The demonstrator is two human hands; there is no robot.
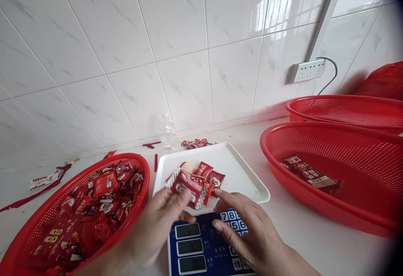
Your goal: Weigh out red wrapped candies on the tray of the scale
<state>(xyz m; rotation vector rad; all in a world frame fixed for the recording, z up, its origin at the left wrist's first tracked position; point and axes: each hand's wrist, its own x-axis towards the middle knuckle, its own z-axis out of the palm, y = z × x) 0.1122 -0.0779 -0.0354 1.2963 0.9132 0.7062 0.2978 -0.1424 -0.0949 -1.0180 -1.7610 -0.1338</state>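
My left hand [157,221] pinches a red wrapped candy [187,186] over the near edge of a white tray [239,162]. The tray rests on a blue electronic scale [201,246] and holds a few more red candies [204,174]. My right hand [248,230] hovers over the scale's keypad with fingers stretched out, holding nothing. A red basket [40,225] full of red wrapped candies stands at the left, beside my left hand.
At the right is a large red basket [330,141] holding a packet [310,175], with another red basket [346,108] behind it. A clear plastic bottle [171,132] and loose wrappers [195,143] lie by the tiled wall. A wall socket [308,70] is mounted at the right.
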